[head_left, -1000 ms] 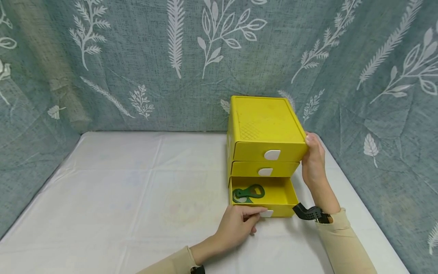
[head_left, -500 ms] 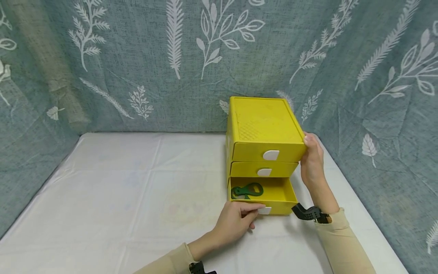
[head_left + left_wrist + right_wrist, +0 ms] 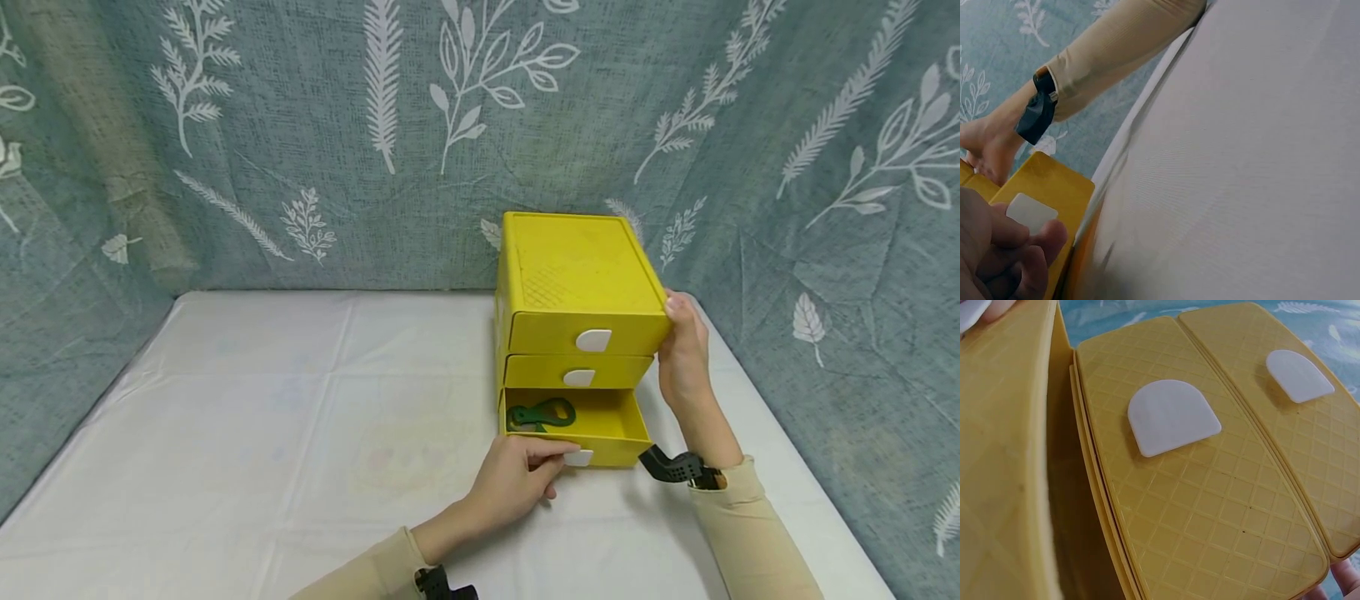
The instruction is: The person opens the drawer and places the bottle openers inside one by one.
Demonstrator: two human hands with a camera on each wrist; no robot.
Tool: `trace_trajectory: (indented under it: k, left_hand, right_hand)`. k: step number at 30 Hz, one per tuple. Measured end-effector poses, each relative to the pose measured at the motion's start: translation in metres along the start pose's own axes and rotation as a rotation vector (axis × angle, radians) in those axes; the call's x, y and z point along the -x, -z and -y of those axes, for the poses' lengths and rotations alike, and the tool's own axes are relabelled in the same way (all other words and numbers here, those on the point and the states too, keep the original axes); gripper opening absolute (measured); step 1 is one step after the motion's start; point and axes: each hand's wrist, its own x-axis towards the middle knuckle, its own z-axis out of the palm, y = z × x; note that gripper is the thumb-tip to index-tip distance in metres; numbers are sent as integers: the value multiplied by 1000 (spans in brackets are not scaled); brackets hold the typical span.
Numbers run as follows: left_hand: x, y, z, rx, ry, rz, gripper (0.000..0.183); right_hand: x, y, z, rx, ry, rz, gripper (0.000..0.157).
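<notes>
A yellow drawer unit (image 3: 585, 258) with white handles stands on the right side of the table, its bottom drawer (image 3: 615, 452) pulled partway out. My left hand (image 3: 506, 483) pinches that drawer's white handle (image 3: 1030, 213) between thumb and fingers. Inside the drawer, at its left, lies a green tool (image 3: 551, 412) with a ring-shaped handle; its other end is partly hidden by the drawer front. My right hand (image 3: 686, 354) holds the unit's right side near the top front corner, thumb at the edge. In the right wrist view, some right fingertips (image 3: 1346, 578) show at the edge of the drawer fronts.
The upper two drawers are closed, with white handles (image 3: 1172, 417) on their fronts. A white cloth (image 3: 300, 433) covers the table. A blue-green curtain with white leaf prints (image 3: 337, 125) hangs behind and at both sides.
My left hand has moved slightly forward, and the bottom drawer has slid a little farther into the unit. My right hand keeps its place on the unit's side.
</notes>
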Motion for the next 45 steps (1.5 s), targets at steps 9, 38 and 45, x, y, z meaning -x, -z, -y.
trace_trajectory:
  k: [9, 38, 45]
  left_hand:
    - [-10, 2, 1, -9, 35, -17, 26]
    - [-45, 5, 21, -5, 69, -69, 22]
    - [-49, 6, 25, -8, 61, -68, 23]
  right_hand:
    - [-1, -1, 1, -4, -9, -2, 32]
    - [0, 0, 2, 36, -12, 0, 35]
    - [0, 0, 0, 37, -16, 4, 36]
